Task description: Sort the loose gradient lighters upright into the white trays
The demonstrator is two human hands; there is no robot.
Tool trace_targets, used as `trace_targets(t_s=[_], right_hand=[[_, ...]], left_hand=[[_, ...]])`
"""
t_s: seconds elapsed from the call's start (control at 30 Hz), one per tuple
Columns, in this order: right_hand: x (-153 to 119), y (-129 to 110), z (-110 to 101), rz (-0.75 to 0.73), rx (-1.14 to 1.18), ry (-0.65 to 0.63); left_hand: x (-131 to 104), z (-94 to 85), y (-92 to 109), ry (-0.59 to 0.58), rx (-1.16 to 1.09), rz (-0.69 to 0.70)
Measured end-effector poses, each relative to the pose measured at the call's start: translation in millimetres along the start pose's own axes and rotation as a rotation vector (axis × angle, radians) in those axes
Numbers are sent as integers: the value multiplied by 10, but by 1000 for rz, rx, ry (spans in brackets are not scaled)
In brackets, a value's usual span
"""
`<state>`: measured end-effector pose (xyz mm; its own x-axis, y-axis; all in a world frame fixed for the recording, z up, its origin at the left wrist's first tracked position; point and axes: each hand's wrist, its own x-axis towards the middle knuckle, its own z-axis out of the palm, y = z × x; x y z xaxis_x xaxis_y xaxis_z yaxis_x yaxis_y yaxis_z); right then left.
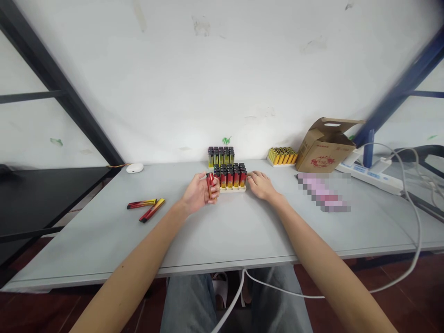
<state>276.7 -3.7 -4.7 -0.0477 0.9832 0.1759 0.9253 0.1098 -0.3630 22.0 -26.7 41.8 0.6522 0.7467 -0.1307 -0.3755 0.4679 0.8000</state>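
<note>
Red-and-yellow lighters with black tops stand in rows in a pale rack at the middle of the table. At the rack's left side, my left hand is closed round a red lighter, held upright with its black top up. My right hand rests at the right side of the rack, palm down, fingers extended towards the nearest lighters; nothing shows in it. Two more red-and-yellow lighters lie on the table to the left. Behind the rack stands a group of yellow-green lighters with dark tops.
The grey table meets a white wall. At the right are a tray of yellow batteries or similar cylinders, an open cardboard box, a blurred pink item and a power strip with white cables. A white case sits back left.
</note>
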Motion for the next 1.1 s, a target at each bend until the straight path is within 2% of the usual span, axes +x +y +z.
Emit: trace_targets(t_s=[0.2, 0.33, 0.4, 0.5, 0.57, 0.63, 0.87, 0.97, 1.1], right_hand=[[25, 35, -5, -11, 42, 17], [50, 69, -34, 9, 80, 75], [58, 78, -77, 24, 109, 175], [45, 47, -169, 7, 213, 400], [11, -20, -227, -38, 302, 535], [-43, -121, -267, -115, 389, 594], [-257, -483, -268, -401, 569, 420], [-302, -564, -232, -439, 609, 345], [-318, -636, -172, -419, 712, 293]], left_hand=[[-4, -42, 24, -25, -12, 78], [7, -60, 31, -7, 19, 60], [8, -57, 26, 17, 56, 47], [5, -45, 5, 53, 124, 81], [2, -35, -12, 53, 176, 95], [0, -25, -32, 53, 229, 89], [18, -6, -125, 112, 465, 114], [36, 3, -168, 93, 501, 139], [50, 16, -204, 47, 513, 173]])
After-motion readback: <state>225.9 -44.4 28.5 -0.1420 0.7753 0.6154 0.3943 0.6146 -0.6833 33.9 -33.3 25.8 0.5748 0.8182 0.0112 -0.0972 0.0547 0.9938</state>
